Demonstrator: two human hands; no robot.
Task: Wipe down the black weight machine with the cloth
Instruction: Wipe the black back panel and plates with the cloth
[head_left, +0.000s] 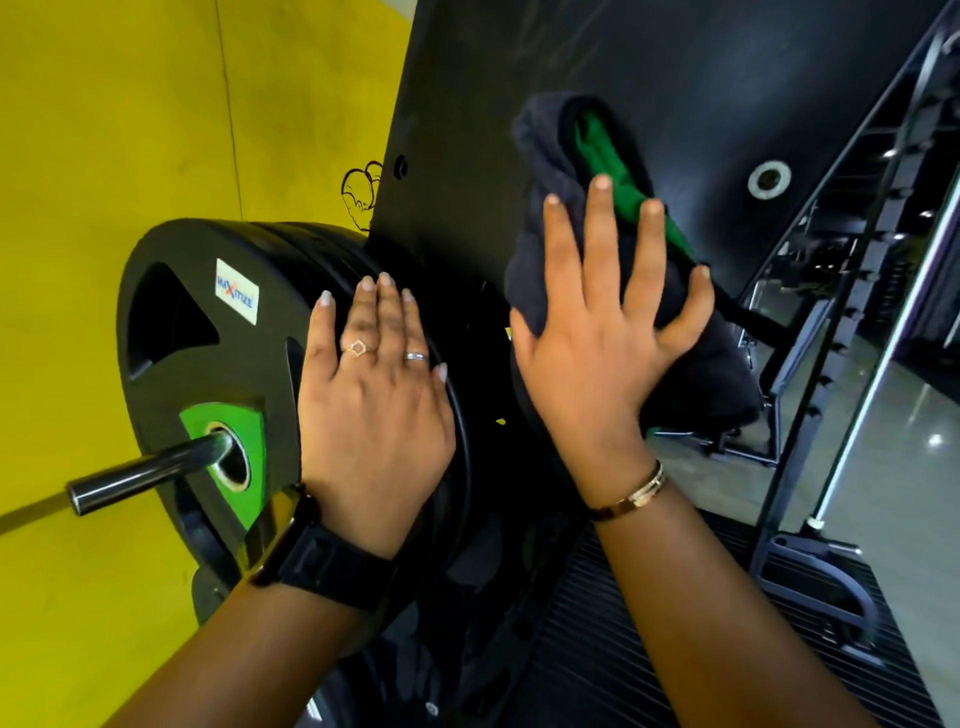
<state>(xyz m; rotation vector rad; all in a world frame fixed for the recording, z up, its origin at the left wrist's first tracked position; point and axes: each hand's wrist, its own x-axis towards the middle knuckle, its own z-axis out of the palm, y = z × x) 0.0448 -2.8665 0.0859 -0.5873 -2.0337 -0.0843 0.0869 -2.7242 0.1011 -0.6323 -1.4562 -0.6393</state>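
Your two forearms reach up from the bottom edge, with a black watch (322, 566) on the left wrist and a thin gold bracelet (631, 496) on the right. At far left is a yellow wall (104, 130). In front of it, a chrome bar (140, 473) pokes out through the green-ringed centre of a stack of black weight plates (171, 374).

Your left hand (374, 405) lies flat on the rim of the plates. Its fingers (384, 312) are straight and close together, gripping nothing, and two of them wear rings.

To the right rises the flat upright panel of the black weight machine (675, 67). The cloth (550, 171), dark with a green fold showing, sits bunched against this panel. Your right hand (597, 353) presses it there with fingers (597, 223) spread wide and straight, not curled round it. A silver washer (769, 179) is set in the panel near the cloth, to its right. At far right, a black metal frame (831, 364) slants upward over a shiny floor (909, 441).
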